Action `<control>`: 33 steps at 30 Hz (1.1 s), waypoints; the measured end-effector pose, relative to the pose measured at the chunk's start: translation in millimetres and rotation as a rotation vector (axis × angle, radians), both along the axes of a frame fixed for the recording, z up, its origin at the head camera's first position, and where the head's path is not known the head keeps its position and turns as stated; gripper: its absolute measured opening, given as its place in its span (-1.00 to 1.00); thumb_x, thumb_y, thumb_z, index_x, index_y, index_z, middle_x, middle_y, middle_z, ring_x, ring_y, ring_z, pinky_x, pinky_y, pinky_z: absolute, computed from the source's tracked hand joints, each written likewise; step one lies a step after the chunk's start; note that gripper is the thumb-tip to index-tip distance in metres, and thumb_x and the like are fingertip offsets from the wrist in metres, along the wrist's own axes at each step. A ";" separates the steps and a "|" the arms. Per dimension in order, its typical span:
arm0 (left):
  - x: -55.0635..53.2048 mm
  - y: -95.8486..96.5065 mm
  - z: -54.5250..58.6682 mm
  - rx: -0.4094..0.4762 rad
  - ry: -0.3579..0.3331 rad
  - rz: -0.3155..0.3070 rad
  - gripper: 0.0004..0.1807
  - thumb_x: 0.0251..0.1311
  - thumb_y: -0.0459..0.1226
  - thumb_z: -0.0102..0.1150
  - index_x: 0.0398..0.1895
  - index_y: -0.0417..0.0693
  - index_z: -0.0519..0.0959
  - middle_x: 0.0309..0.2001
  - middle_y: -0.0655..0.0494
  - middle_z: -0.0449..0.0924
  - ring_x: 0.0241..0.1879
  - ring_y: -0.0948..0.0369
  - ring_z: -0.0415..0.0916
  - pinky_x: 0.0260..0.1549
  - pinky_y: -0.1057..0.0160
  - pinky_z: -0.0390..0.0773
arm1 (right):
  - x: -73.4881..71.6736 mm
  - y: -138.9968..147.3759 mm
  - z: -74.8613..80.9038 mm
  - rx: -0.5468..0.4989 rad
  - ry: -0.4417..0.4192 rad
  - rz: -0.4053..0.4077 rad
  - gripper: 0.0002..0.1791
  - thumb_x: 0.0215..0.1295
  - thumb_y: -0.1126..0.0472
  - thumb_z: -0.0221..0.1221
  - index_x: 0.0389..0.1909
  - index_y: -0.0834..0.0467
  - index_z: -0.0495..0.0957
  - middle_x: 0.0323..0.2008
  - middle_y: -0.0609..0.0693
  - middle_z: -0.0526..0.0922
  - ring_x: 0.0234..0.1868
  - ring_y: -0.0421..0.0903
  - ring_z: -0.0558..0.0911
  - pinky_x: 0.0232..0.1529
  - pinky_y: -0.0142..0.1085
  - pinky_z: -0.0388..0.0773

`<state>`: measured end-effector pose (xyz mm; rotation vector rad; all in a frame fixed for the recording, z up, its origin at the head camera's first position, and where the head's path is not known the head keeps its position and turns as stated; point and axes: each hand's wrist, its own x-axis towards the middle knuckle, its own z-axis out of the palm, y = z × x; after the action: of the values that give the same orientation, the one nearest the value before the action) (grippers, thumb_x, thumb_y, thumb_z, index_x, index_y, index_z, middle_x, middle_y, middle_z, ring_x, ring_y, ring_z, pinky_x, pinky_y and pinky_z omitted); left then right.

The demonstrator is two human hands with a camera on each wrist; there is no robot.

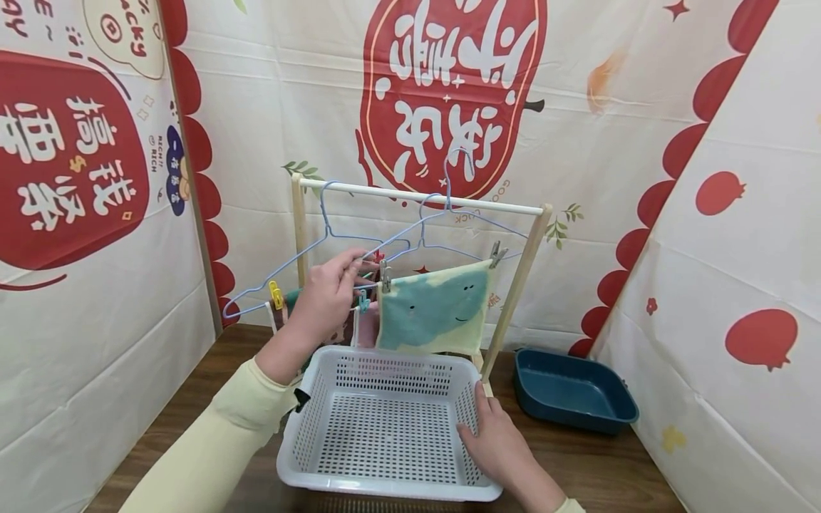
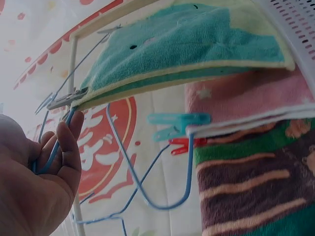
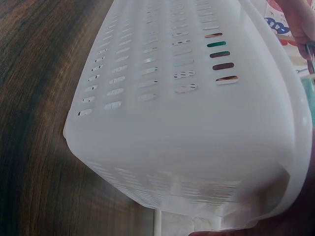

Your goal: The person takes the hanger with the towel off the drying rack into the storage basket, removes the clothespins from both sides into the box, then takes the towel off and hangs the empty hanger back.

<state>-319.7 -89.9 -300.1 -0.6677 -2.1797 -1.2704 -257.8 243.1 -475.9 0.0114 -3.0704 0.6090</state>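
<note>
My left hand pinches the left end of a blue wire hanger. In the left wrist view its fingers curl round the wire. Grey clothespins fasten a teal and cream towel with a small face to this hanger. Its hook rises above the white rod of a wooden rack; I cannot tell whether it touches the rod. My right hand holds the right rim of a white perforated basket, thumb on the inner side. Most of that hand is out of the right wrist view.
Behind are two more blue hangers on the rod, with a pink towel and a striped brown-green towel. Yellow, turquoise and red clothespins show. A dark blue bin stands at right. Printed cloth surrounds the table.
</note>
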 end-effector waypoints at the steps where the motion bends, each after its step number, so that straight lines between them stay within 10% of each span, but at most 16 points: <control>1: 1.1 -2.7 0.2 0.003 -0.002 -0.005 -0.62 0.82 -0.21 -0.13 0.41 -0.07 0.61 0.15 0.00 0.82 -0.07 0.03 0.83 -0.15 -0.03 0.81 | 0.1 0.2 -0.4 0.000 0.000 -0.001 0.03 0.51 -0.02 0.37 0.77 0.27 0.05 0.47 0.41 0.42 0.35 0.32 0.58 0.30 0.37 0.59; 22: 23.6 -47.9 -13.3 0.019 -0.077 -0.033 -0.68 0.77 -0.28 -0.01 0.37 -0.11 0.63 0.13 -0.06 0.79 -0.06 0.04 0.80 -0.08 0.08 0.82 | 1.7 -1.0 3.1 -0.011 -0.009 0.009 0.02 0.53 -0.02 0.36 0.77 0.28 0.04 0.48 0.42 0.41 0.38 0.36 0.56 0.29 0.37 0.58; 33: 28.6 -62.3 -38.1 -0.026 -0.011 -0.018 -0.69 0.75 -0.30 0.03 0.33 -0.13 0.66 0.02 -0.01 0.84 -0.17 0.13 0.82 -0.13 0.10 0.84 | 1.1 1.4 1.6 -0.034 0.004 0.031 0.02 0.53 -0.01 0.36 0.76 0.32 0.04 0.46 0.42 0.43 0.39 0.35 0.57 0.29 0.35 0.60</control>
<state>-291.1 -152.2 -338.2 -0.6937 -2.2066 -1.2598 -256.7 244.5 -474.4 0.0601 -3.0614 0.6613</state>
